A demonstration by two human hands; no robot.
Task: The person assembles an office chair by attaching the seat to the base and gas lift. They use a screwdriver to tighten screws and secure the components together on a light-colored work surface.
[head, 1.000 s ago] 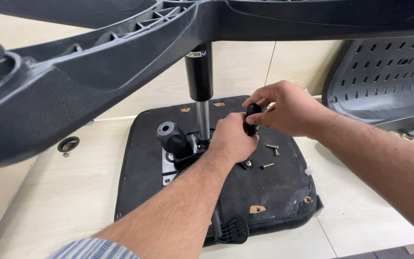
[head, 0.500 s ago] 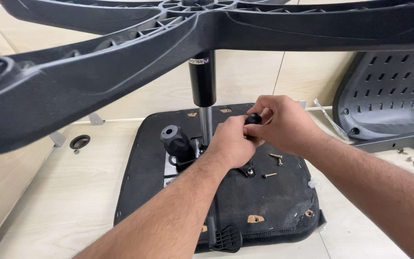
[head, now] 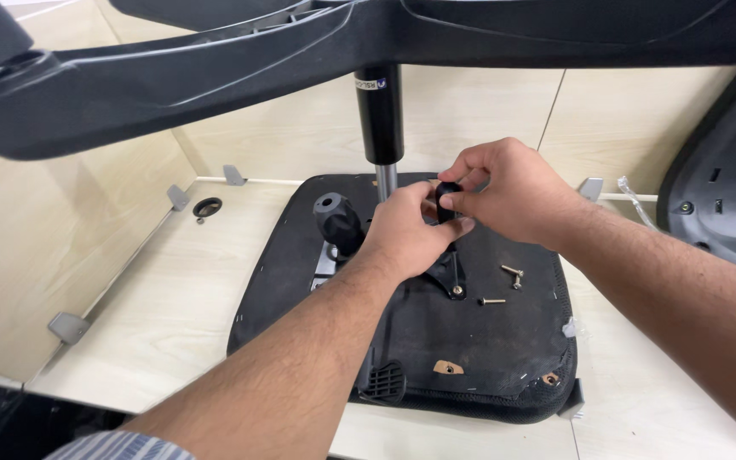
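An upturned black chair seat [head: 487, 358] lies on a pale wooden table [head: 155, 315]. From its middle rises a black gas cylinder [head: 379, 115] that carries the black star-shaped chair base [head: 215, 68] overhead. My left hand [head: 406, 230] and my right hand [head: 508, 192] meet just right of the cylinder, both pinching a small black knob [head: 447, 198] on the seat mechanism. A black lever handle [head: 338, 223] sticks up to the left of my left hand. Loose screws [head: 511, 274] lie on the seat below my right hand.
A black perforated chair back [head: 726, 187] leans at the right. Wooden side panels with grey metal brackets [head: 68, 326] wall in the table at the left and back. A round cable hole [head: 207, 206] sits at the back left.
The view has shifted, and my hands now sit closer to the cylinder. Both hands stay closed on the small black knob.
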